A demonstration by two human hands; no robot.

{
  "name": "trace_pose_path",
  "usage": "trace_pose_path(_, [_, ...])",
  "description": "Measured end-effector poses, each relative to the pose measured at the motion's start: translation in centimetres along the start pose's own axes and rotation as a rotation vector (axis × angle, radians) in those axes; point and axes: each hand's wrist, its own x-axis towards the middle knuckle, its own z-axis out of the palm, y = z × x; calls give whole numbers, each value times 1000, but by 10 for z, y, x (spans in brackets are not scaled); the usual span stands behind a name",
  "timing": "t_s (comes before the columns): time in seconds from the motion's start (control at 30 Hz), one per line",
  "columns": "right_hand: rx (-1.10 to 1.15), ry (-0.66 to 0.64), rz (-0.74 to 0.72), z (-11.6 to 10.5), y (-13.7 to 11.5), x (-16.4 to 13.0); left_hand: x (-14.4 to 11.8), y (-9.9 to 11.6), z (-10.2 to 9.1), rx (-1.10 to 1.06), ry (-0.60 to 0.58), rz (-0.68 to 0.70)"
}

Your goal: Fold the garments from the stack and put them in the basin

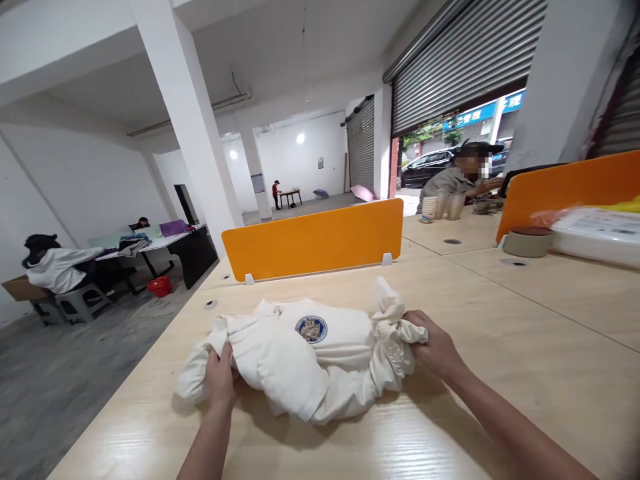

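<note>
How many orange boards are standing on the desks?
2. One orange divider stands just behind the white garment held by the left hand and right hand. The other divider stands far right. More may be out of view.

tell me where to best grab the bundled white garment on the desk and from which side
Probably grip the white garment at its two bunched ends, coming in from each side: it lies rolled lengthwise across the wooden desk. The left hand already pinches the left end, and the right hand clutches the gathered right end. The fat middle, bearing a round emblem, looks too thick.
</note>
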Motion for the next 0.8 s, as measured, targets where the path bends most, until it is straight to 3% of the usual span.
trace_pose_path(0.07, [-16,-147,210,6,16,-7,-9,-20,-14,145,-81,-78])
trace_pose_path(0.13, [-91,-140,310,4,22,-10,-14,-25,-28,251,-65,-86])
trace_pose_path(0.23, [-158,88,212,-6,11,-8,-13,-5,-35,356,73,119])
trace_pose_path(0.3, [-148,115,60,-5,-6,-8,-10,13,-29,411,72,344])
trace_pose_path(0.4, [-136,-168,-110,10,-38,-17,-9,31,-7,507,-173,549])
trace_pose_path(0.5, [-159,-517,-204,28,-62,-34,-13,36,12,735,-562,438])
trace_pose_path(0.57, [-164,-618,-259,33,-67,-43,-16,38,18,889,-719,325])
trace_pose_path(0.67, [-111,-623,-248,35,-62,-42,-17,41,23,962,-691,329])
trace_pose_path(0.73, [-70,-539,-182,38,-54,-32,-17,43,30,938,-675,464])
trace_pose_path(0.8, [-92,-432,-114,45,-50,-18,-17,44,40,903,-770,615])
